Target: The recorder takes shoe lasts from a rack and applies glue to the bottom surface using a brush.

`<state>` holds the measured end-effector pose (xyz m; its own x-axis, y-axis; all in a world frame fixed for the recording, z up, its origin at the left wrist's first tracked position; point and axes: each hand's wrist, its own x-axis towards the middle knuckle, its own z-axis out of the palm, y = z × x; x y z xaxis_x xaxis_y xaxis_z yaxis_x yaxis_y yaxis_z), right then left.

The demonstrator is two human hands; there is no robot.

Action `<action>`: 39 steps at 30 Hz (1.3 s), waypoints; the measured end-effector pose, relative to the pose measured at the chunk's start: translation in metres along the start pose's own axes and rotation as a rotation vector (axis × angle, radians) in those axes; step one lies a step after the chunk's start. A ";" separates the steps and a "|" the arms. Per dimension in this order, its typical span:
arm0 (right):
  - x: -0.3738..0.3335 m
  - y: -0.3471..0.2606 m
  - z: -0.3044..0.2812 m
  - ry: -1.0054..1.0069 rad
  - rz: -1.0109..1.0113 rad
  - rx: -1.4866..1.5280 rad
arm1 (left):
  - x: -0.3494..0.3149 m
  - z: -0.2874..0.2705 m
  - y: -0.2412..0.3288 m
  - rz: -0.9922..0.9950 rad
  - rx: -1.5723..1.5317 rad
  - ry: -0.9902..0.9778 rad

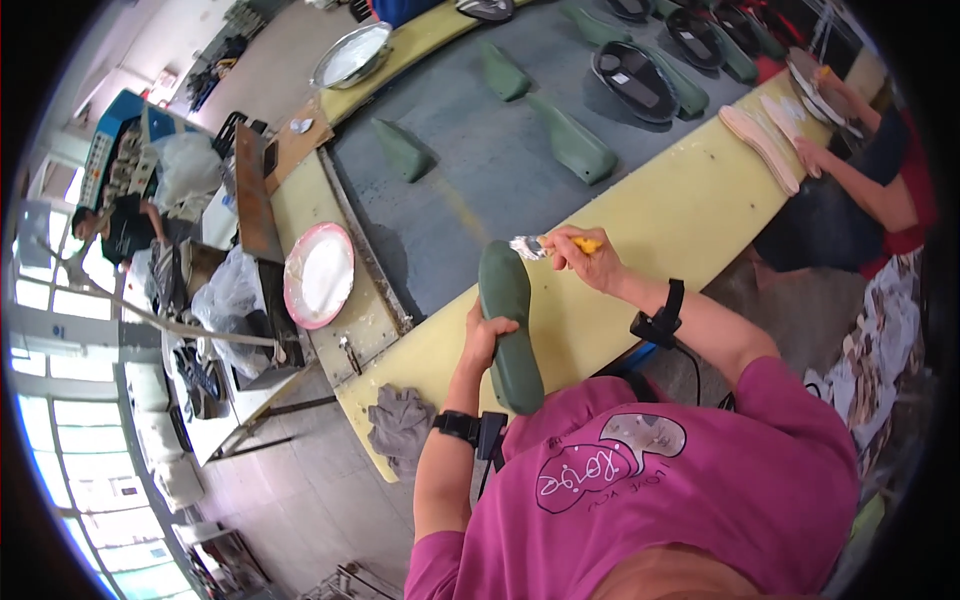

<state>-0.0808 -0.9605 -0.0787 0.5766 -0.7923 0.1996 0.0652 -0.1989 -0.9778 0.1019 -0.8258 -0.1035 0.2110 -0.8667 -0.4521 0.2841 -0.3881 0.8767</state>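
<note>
A long yellow workbench with a grey conveyor belt set along its middle runs beyond and to both sides of the two hands. More green shoe lasts lie on the belt well beyond the hands, some beside dark soles. Across the bench, out past the right hand, another person handles pale insoles. Left of the held last, a round pink-rimmed dish of white paste rests on the bench edge, and a grey rag lies on the near edge just outside the left wrist. The green shoe last is upright in the grip over the near edge of the bench, its toe end pointing away from the body and its heel end reaching down to the magenta shirt. The left hand wraps its fingers around the last's left side, pressed firmly on it at mid length. The right hand, just above and right of the last's toe, pinches the yellow handle of a small brush, whose white-coated bristles sit just beside the top of the last. Each wrist has a black strap-on device.
</note>
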 end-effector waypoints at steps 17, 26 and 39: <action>0.008 0.058 -0.002 0.007 0.161 -0.252 | 0.002 -0.040 0.019 0.084 -0.163 -0.080; -0.025 0.101 -0.013 -0.175 -0.276 -0.827 | 0.138 -0.054 0.050 -0.041 -0.071 0.038; -0.028 0.106 -0.016 -0.173 -0.218 -0.746 | 0.238 -0.037 0.001 0.232 0.822 0.522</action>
<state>-0.1032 -0.9689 -0.1866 0.7357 -0.6027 0.3090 -0.3366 -0.7213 -0.6054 0.1867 -1.0210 -0.2160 0.6196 -0.7787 -0.0982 -0.5096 -0.4943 0.7043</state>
